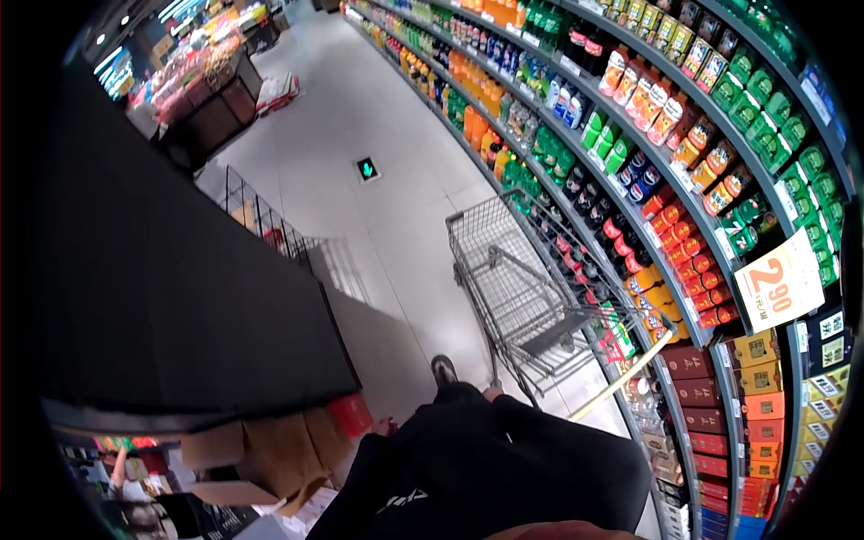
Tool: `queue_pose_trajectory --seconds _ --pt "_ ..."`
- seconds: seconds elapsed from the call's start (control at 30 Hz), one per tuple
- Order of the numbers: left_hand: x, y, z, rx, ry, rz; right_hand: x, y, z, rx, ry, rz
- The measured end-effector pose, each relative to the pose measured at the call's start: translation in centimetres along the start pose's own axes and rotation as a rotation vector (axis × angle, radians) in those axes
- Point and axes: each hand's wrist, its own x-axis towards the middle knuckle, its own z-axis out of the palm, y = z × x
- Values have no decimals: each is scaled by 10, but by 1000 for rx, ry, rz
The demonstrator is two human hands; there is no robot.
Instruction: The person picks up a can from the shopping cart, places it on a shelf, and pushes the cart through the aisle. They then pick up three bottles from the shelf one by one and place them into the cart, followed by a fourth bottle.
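My left hand (385, 426) shows only as a small patch at the edge of my black clothing (504, 459), beside a red item (349, 416) and near an open cardboard box (283, 454). What its fingers do is too small to make out. Another small patch of skin, apparently my right hand (492, 394), peeks out past the clothing near the lower frame of a wire shopping cart (517, 270). Its fingers are hidden. The cart's pale yellow handle (621, 378) lies apart from both hands. One dark shoe (443, 370) is on the floor.
Shelves of bottled and canned drinks (585, 135) curve along the right, with boxed goods (702, 423) lower down. A price sign (779, 281) juts out. A large black panel (198, 270) fills the left. The tiled aisle (360, 234) carries a green arrow marker (367, 169).
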Motion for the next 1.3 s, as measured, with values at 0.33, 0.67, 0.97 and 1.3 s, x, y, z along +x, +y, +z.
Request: queue_pose_trajectory --seconds 0.33,0.67,0.97,1.3 --pt "114 161 63 227 -213 112 29 -93 -72 236 118 -78" --pt "206 289 138 611 -783 68 -51 -165 -123 735 215 558" --pt "337 450 52 453 -555 201 19 -223 -80 634 376 596" --pt "393 480 -46 2065 -1173 973 47 -266 -96 655 419 648"
